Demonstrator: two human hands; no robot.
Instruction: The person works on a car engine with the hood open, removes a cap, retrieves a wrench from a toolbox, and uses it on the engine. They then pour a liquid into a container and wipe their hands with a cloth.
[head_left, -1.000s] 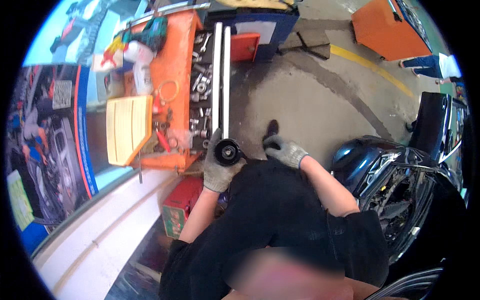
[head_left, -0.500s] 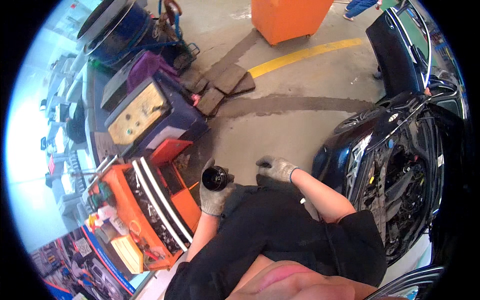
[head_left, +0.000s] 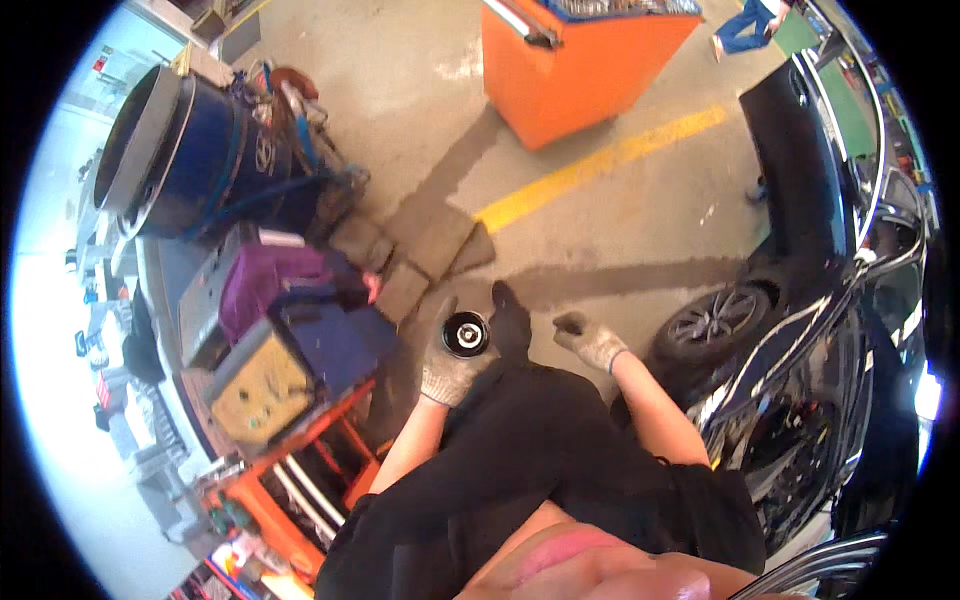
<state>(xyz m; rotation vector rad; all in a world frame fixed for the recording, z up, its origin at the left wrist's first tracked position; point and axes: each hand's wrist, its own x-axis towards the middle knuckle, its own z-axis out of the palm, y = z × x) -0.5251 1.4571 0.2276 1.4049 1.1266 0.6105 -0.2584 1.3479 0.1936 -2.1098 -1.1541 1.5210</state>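
Note:
A grey work glove covers my left hand [head_left: 450, 370], which is closed around a black round cup-shaped part [head_left: 466, 334]. The end facing up shows a pale ring around a dark centre. My thumb stands up along its left side, and the other fingers are mostly hidden beneath it. To the right, clear of the part, is my gloved right hand [head_left: 594, 345]. Its fingers are curled in, and I cannot see whether anything is inside them.
A dark car [head_left: 740, 430] with an exposed engine bay and open door stands at right. Left are an orange tool cart [head_left: 262, 510], a box with a purple cloth [head_left: 262, 285] and a blue drum [head_left: 215, 135]. An orange cabinet [head_left: 560, 85] stands ahead; a person [head_left: 745, 28] is beyond.
The view has shifted, bringing more floor and the car's front wheel into sight. The black part has turned, now showing a pale ring where a dark hollow showed. Both hands remain apart.

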